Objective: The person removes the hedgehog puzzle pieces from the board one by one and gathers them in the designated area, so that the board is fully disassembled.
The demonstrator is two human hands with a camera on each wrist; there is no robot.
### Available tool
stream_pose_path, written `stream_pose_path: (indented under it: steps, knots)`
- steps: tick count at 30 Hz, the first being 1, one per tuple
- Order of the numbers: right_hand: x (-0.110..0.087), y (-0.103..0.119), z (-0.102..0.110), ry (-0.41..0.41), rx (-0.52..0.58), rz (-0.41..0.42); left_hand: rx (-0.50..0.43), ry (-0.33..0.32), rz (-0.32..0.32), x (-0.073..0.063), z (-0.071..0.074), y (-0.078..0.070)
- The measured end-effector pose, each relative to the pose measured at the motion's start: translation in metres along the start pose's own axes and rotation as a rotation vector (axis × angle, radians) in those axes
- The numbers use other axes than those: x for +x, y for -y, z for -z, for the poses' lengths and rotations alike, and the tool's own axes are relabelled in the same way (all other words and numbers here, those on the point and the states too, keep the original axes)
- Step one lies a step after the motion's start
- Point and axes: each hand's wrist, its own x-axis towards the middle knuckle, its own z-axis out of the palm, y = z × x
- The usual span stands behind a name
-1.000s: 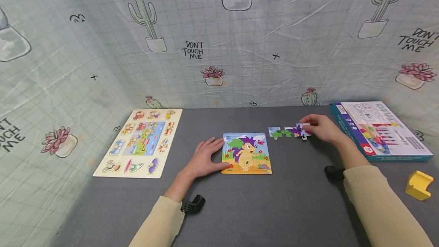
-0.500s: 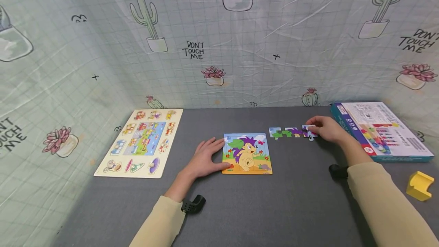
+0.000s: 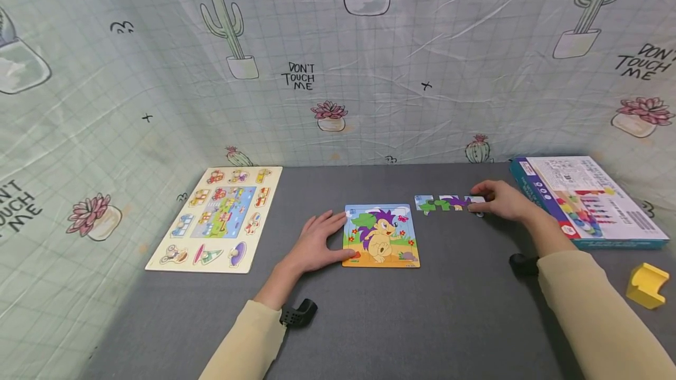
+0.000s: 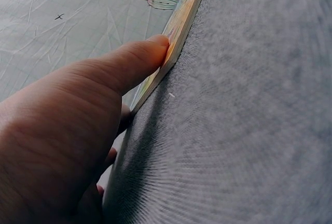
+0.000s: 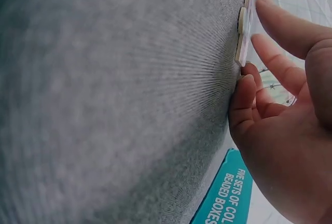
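Note:
My left hand lies spread at the left side of a square hedgehog puzzle board; its thumb rests on the board's lower left corner, also seen in the left wrist view, and its fingers reach along the edge. Right of the board, puzzle pieces form a short row: one with a green leaf, one with green and purple, and an end piece partly covered by my right hand. In the right wrist view, thumb and forefinger extend over the pieces' printed face, not curled round it.
A cream picture board with knobbed shapes lies at the left. On the right are a flat teal-edged box and a yellow notched block. A cactus-print cloth rises behind the grey table.
My right hand drew the end piece right, away from the row, then lowered over it. That piece now sits up against the row again. My left hand has stayed at the board.

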Motion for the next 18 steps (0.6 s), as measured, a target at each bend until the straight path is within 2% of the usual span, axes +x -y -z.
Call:
stream_pose_path:
  steps: [4, 18]
  knots:
    - [-0.0001, 0.0024, 0.0000, 0.027, -0.021, 0.015, -0.004, -0.006, -0.005, -0.0006, 0.0003, 0.0003]
    - [-0.0020, 0.0047, -0.0002, 0.024, -0.040, -0.001, -0.011, -0.003, 0.003, -0.0017, 0.0020, -0.0021]
